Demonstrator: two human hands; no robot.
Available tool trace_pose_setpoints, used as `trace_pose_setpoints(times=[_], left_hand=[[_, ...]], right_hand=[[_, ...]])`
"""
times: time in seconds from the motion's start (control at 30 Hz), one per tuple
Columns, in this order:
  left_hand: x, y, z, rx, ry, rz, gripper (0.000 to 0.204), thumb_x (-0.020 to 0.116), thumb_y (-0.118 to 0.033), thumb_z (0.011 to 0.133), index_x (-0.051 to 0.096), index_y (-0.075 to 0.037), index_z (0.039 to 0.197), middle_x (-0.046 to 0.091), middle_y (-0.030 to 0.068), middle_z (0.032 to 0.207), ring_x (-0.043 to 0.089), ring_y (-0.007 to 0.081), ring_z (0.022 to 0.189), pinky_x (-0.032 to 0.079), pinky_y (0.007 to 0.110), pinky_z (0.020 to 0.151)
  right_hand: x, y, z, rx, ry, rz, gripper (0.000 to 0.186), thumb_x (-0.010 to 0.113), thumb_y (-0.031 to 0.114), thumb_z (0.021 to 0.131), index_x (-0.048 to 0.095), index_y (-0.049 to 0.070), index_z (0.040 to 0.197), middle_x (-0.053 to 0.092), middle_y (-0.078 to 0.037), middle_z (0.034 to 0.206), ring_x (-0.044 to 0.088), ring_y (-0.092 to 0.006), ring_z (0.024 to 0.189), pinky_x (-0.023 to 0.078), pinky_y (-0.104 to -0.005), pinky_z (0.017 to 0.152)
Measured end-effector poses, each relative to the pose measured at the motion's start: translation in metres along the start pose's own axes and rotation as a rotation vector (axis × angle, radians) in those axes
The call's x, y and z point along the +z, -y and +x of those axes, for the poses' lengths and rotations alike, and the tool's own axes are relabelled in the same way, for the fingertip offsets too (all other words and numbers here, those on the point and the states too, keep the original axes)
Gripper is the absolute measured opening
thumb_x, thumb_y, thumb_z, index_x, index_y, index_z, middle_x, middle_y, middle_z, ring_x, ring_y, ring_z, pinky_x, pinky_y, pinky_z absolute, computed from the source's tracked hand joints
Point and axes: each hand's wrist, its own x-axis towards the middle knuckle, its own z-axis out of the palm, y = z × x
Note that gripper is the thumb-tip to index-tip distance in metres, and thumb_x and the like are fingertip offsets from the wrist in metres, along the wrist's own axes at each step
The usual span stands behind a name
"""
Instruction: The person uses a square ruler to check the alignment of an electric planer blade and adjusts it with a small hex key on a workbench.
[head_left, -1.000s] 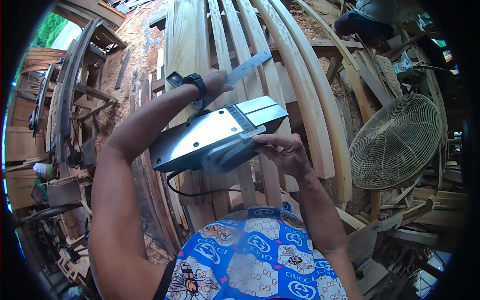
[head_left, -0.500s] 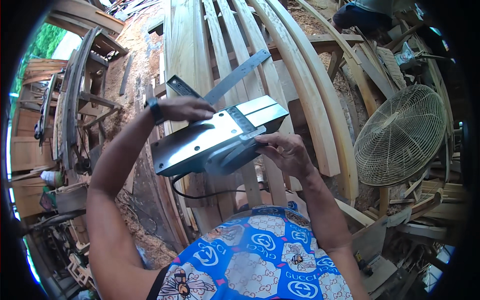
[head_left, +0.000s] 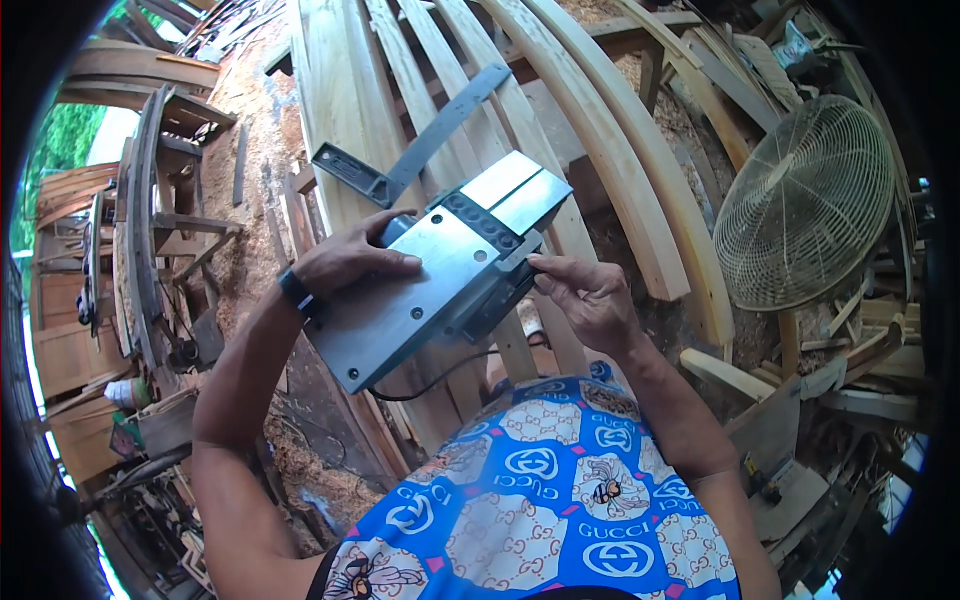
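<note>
An electric hand planer (head_left: pixel 400 315) is held upside down in front of me, its shiny metal sole facing up and the dark cutter slot crossing it. My left hand (head_left: pixel 345 258) is closed round its left side, thumb flat on the sole. At the right side, by the cutter slot, the bent fingers of my right hand (head_left: pixel 590 300) pinch the planer's edge; exactly what lies under the fingertips is hidden. Just beyond the planer, a try square (head_left: pixel 450 118) with a dark stock and a metal blade lies across the boards.
Long pale boards (head_left: pixel 345 95) run away from me under the planer, with curved timbers (head_left: pixel 600 130) to their right. A large round wire-guarded fan (head_left: pixel 805 205) stands at right. Wooden frames (head_left: pixel 150 210) and shavings are at left. A dark cord (head_left: pixel 430 388) hangs below the planer.
The planer has tilted, its near left end dropping and its sole turning more toward me. My left hand has shifted its grip, thumb now on the sole. My right hand stays by the cutter slot.
</note>
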Motion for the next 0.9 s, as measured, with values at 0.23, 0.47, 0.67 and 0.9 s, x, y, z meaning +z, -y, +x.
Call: trace_pose_setpoints(times=[0.23,0.47,0.67,0.9], left_hand=[[0.058,-0.009,-0.026,-0.035,-0.1,0.088,0.093,0.093,-0.032,0.077,0.047,0.005,0.148,0.067,0.0076,0.119,0.065,0.015,0.106,0.053,0.03,0.093],[0.132,0.013,-0.038,0.062,-0.369,0.318,0.109,0.094,-0.028,0.067,0.039,0.004,0.156,0.062,0.0202,0.133,0.063,0.0249,0.12,0.053,0.037,0.1],[0.158,0.026,-0.047,0.103,-0.496,0.577,0.11,0.093,-0.034,0.067,0.041,0.0,0.157,0.059,0.0211,0.132,0.063,0.0309,0.12,0.051,0.043,0.105],[0.165,0.032,-0.046,0.201,-0.542,0.628,0.108,0.092,-0.034,0.069,0.041,-0.001,0.158,0.057,0.0228,0.138,0.061,0.0325,0.125,0.05,0.043,0.108]], right_hand=[[-0.011,0.013,-0.008,-0.065,-0.177,-0.271,0.007,0.074,0.004,0.088,0.077,0.0,0.094,0.075,-0.015,0.085,0.074,-0.0283,0.076,0.058,-0.0363,0.07],[-0.012,0.012,-0.035,0.171,-0.033,-0.531,0.017,0.072,0.011,0.087,0.078,-0.004,0.088,0.074,-0.022,0.081,0.076,-0.0319,0.072,0.059,-0.0389,0.069],[-0.008,0.0,-0.054,0.45,-0.07,-0.385,0.023,0.069,0.016,0.086,0.081,-0.002,0.093,0.074,-0.025,0.081,0.076,-0.0379,0.078,0.061,-0.0431,0.08],[-0.004,-0.002,-0.058,0.563,-0.143,-0.243,0.024,0.07,0.018,0.087,0.081,-0.002,0.096,0.076,-0.023,0.082,0.079,-0.0315,0.078,0.061,-0.0379,0.078]])
